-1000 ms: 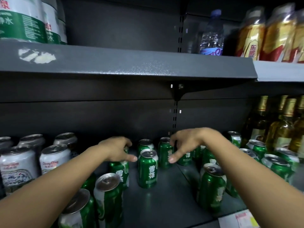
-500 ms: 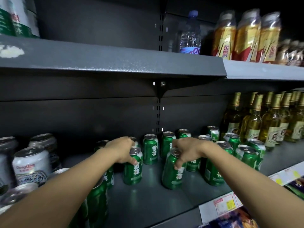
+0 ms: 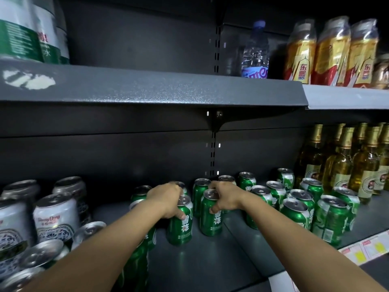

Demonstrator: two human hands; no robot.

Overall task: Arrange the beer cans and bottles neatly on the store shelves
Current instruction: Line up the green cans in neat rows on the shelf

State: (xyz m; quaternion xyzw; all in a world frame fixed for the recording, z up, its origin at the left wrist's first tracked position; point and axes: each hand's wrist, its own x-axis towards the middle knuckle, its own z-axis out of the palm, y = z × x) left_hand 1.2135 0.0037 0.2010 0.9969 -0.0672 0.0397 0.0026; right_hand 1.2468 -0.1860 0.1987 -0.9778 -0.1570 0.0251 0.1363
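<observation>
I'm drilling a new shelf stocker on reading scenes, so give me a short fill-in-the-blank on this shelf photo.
1. Each hand, left hand and right hand, grips a ____ can.
2. The white cans stand to the ____ of the green cans.
3. The gold-capped bottles stand at the far ____ of the lower shelf.

Missing words: green; left; right

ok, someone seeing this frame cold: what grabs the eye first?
Two bare forearms reach in from the bottom, the left hand and the right hand each gripping an upright green can: the left can, the right can, side by side mid-shelf. Behind and to the right stands a loose cluster of green cans, with gold-capped beer bottles at far right. White cans crowd the left end.
</observation>
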